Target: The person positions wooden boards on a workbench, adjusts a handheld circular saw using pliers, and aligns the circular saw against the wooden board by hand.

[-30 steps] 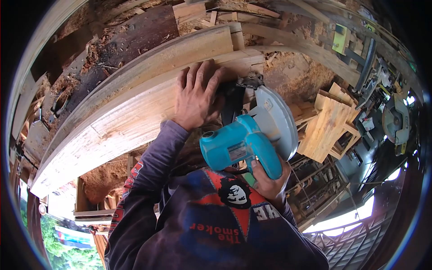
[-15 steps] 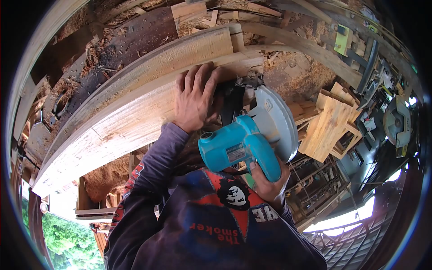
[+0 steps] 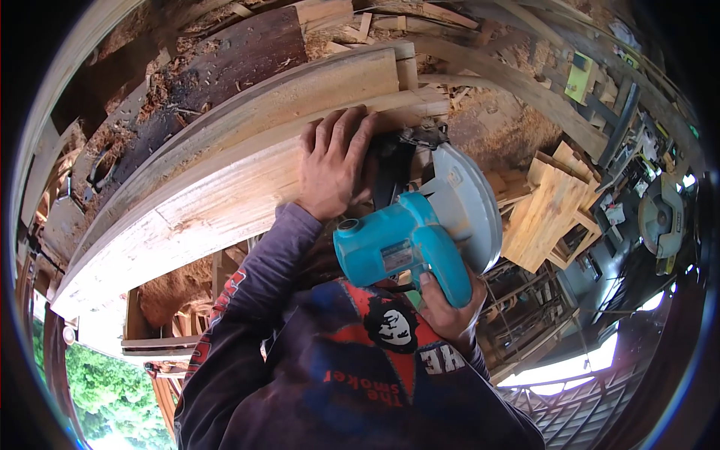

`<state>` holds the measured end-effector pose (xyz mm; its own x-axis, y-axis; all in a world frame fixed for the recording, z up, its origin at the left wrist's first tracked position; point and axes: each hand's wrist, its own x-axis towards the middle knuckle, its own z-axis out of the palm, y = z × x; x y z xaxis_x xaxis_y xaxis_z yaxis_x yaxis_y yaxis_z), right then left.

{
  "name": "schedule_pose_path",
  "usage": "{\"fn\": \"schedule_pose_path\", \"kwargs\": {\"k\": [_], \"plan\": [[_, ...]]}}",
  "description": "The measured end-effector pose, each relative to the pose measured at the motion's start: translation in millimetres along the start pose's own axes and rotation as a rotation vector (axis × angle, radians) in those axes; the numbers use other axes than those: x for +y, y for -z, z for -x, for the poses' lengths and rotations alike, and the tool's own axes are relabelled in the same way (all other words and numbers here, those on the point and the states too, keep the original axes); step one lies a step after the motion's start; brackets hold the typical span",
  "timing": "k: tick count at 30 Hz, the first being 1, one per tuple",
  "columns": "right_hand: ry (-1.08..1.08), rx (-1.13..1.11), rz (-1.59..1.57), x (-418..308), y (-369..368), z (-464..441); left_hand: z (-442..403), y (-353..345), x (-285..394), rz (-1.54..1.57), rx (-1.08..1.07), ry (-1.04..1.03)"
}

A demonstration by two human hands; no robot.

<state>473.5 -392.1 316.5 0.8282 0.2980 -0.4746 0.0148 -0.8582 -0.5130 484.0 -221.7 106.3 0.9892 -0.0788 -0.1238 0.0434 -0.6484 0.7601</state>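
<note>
A teal circular saw [image 3: 382, 244] with a grey blade guard sits at the right end of a long pale board [image 3: 202, 199]. My right hand [image 3: 450, 304] is wrapped round the saw's rear handle. My left hand [image 3: 334, 161] lies over the board just left of the saw's base, its fingers bent over the wood and its thumb side hidden. Behind that board, a second plank [image 3: 322, 86] lies alongside. The blade itself is hidden by the guard.
Sawdust and offcuts surround the boards. To the right lie stacked wood pieces [image 3: 544, 214], and farther right a second saw [image 3: 661, 217]. A yellow-green object [image 3: 578, 77] is at the upper right. A dark plank [image 3: 232, 60] lies at the upper left.
The view has shifted slightly, so the boards and both hands appear a little farther right. Both hands keep the same hold, and the saw stays at the board's end.
</note>
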Motion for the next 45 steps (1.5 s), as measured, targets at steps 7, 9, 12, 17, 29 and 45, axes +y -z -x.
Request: {"fn": "schedule_pose_path", "kwargs": {"k": [7, 9, 12, 17, 29, 45], "plan": [[-0.098, -0.016, -0.062, -4, 1, -6, 1, 0, -4, 0.045, 0.007, -0.018], [-0.214, 0.008, -0.160, -5, 0, -3, 2, -1, -4, 0.047, 0.012, -0.019], [-0.353, 0.014, -0.258, -6, 0, 0, 1, -2, -4, 0.046, 0.021, -0.027], [-0.203, 0.035, -0.216, 2, -4, 2, 1, -2, -4, 0.040, 0.037, -0.028], [-0.136, -0.076, 0.237, -2, 1, 10, -7, -2, -3, 0.030, 0.129, 0.003], [-0.075, 0.013, -0.003, -14, 5, -31, -26, 3, -12, 0.136, 0.240, -0.019]]}}
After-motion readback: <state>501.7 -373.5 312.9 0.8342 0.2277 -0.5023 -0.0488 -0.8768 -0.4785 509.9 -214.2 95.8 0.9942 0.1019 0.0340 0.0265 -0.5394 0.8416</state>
